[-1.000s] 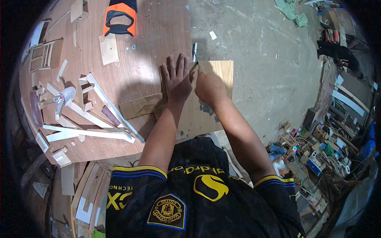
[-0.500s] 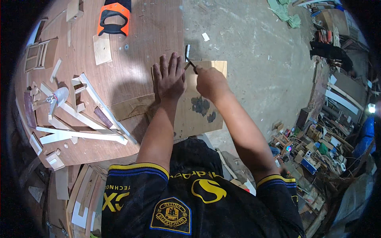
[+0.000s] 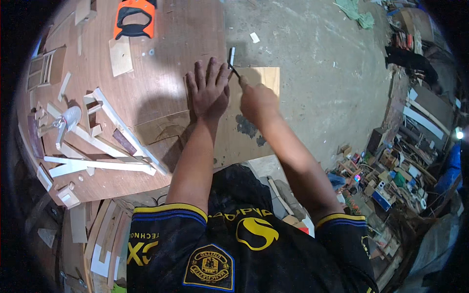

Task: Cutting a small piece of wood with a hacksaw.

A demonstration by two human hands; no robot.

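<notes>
Room opens right of board (image 3: 227, 139); strips (image 3: 117, 166) block left.

A glossy wood-grain finish is seen on the upper-left tabletop (image 3: 171, 58), matt wood on the central board (image 3: 229, 139), plastic on the saw handle (image 3: 149, 22), rough concrete on the upper-right floor (image 3: 312, 73).

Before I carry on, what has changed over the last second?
The right hand has shifted right across the board, widening its gap from the left hand, and more of the dark tool it grips now shows, slanting up and left from the fist. Nothing was taken hold of or let go. The left hand stays flat on the board; the saw and wood strips lie as before.
</notes>
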